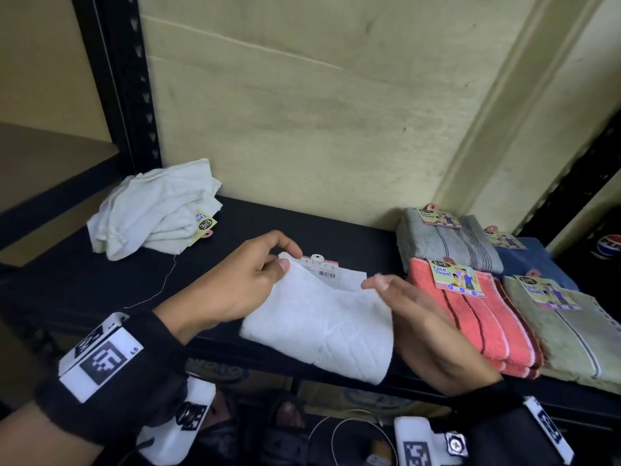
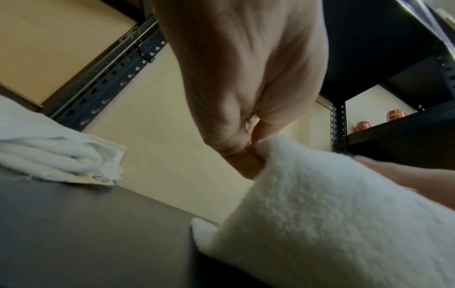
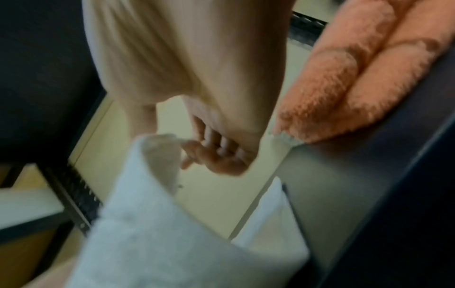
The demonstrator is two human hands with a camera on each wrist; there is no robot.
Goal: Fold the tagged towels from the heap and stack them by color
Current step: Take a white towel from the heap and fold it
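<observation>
Two hands work one white towel above the front edge of the black shelf. We see the left hand pinching the towel's far left corner between thumb and forefinger, just beside the paper tag at that edge. The right hand lies along the towel's right side with fingers extended and relaxed; the thumb tip touches the far right corner, and we see no curled grip. The towel is partly folded, and its near end hangs past the shelf's front edge. Toward the shelf's back left corner sits the heap of pale crumpled towels, one yellow tag showing. Along the shelf's right end lie four folded piles, each tagged: grey and blue at the back, coral and pale green at the front. The coral pile lies just beside the right hand.
</observation>
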